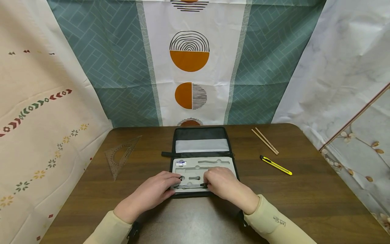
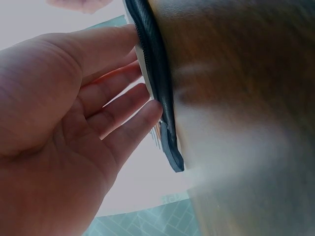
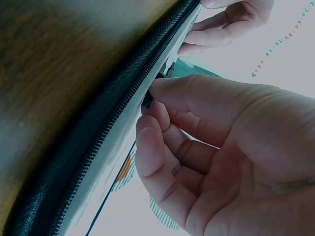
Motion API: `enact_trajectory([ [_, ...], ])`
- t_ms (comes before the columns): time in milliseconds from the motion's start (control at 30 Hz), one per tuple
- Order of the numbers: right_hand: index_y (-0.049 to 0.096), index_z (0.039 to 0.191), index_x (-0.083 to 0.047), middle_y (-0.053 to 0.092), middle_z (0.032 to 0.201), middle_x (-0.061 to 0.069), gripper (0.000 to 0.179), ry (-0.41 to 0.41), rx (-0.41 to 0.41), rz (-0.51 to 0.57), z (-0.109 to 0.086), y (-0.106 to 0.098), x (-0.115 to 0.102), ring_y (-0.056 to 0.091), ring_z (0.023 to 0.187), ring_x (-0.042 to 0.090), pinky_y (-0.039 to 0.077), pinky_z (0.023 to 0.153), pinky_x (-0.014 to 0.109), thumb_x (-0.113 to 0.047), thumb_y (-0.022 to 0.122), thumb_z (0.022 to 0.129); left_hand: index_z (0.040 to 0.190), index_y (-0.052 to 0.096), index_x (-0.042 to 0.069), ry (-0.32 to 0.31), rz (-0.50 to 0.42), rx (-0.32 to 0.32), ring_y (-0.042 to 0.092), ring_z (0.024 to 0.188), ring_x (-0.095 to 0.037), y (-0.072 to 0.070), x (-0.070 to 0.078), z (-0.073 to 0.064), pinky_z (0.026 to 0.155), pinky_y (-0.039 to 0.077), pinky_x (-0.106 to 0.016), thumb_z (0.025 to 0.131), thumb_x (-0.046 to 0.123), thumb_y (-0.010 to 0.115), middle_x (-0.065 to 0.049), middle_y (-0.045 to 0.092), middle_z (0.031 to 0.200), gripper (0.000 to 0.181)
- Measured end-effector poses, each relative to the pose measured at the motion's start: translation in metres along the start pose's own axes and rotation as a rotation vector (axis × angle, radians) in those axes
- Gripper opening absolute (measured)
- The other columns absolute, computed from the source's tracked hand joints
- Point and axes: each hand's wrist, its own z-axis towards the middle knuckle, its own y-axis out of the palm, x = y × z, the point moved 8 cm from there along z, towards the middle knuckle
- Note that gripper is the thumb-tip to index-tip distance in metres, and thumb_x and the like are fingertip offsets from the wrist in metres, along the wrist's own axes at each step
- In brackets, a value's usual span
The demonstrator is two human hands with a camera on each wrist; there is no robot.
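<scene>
Head view was shot from above and behind the left hand and right hand, aimed forward and down, farthest off. Both wrist views were shot close, palm-side, aimed toward the fingertips, rolled sideways. The zippered case edge, at the fingertips, was shared by both.

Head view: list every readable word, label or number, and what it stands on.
"LetsSlim", apparently, on the right sleeve.
Blue-and-white label in the open case: too small to read.
Clear triangular ruler: any figures too faint to read.
</scene>
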Motion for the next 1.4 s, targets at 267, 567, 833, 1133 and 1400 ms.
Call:
enact_trajectory([
  [267,0.076,0.084,-0.014,0.073,0.082,-0.003,0.018,0.049,-0.038,0.046,0.0006,0.0007,0.0052,0.066,0.074,0.015,0.057,0.067,0.038,0.001,0.087,0.083,0.132,0.077,0.007,0.000,0.010,0.004,0.066,0.132,-0.024,0.0005,0.0001,0.0000,0.103,0.060,-0.045,0.098,0.008,0.086,-0.006,0.071,0.145,0.036],
  [567,0.080,0.090,-0.015,0.076,0.087,-0.003,0.013,0.093,-0.091,0.097,0.0014,0.0030,0.0101,0.067,0.077,0.015,0.058,0.072,0.040,-0.004,0.086,0.093,0.132,0.077,0.007,0.002,0.008,0.005,0.066,0.131,-0.024,0.0005,0.0001,0.0003,0.103,0.060,-0.045,0.098,0.008,0.086,-0.006,0.071,0.145,0.035],
  [833,0.075,0.082,-0.020,0.067,0.077,-0.010,0.020,0.098,-0.060,0.098,0.0017,0.0062,0.0087,0.057,0.068,0.008,0.051,0.064,0.035,-0.018,0.092,0.092,0.131,0.078,0.008,0.004,0.018,0.010,0.066,0.131,-0.024,0.0015,-0.0011,0.0007,0.103,0.060,-0.044,0.097,0.008,0.087,-0.006,0.071,0.144,0.035],
  [1133,0.074,0.081,-0.021,0.067,0.076,-0.011,0.022,0.078,-0.033,0.106,0.0030,0.0078,0.0061,0.059,0.069,0.009,0.050,0.062,0.035,-0.016,0.093,0.091,0.130,0.078,0.007,-0.001,0.011,0.008,0.066,0.131,-0.024,0.0017,-0.0010,0.0013,0.103,0.060,-0.045,0.097,0.008,0.087,-0.006,0.071,0.144,0.034],
  [1400,0.073,0.076,-0.022,0.067,0.074,-0.012,0.026,0.028,0.013,0.092,0.0045,0.0066,0.0042,0.057,0.067,0.007,0.050,0.061,0.033,-0.012,0.093,0.090,0.131,0.078,0.007,0.007,0.016,0.011,0.066,0.131,-0.024,0.0009,-0.0011,0.0008,0.103,0.060,-0.045,0.097,0.008,0.087,-0.006,0.071,0.144,0.035],
])
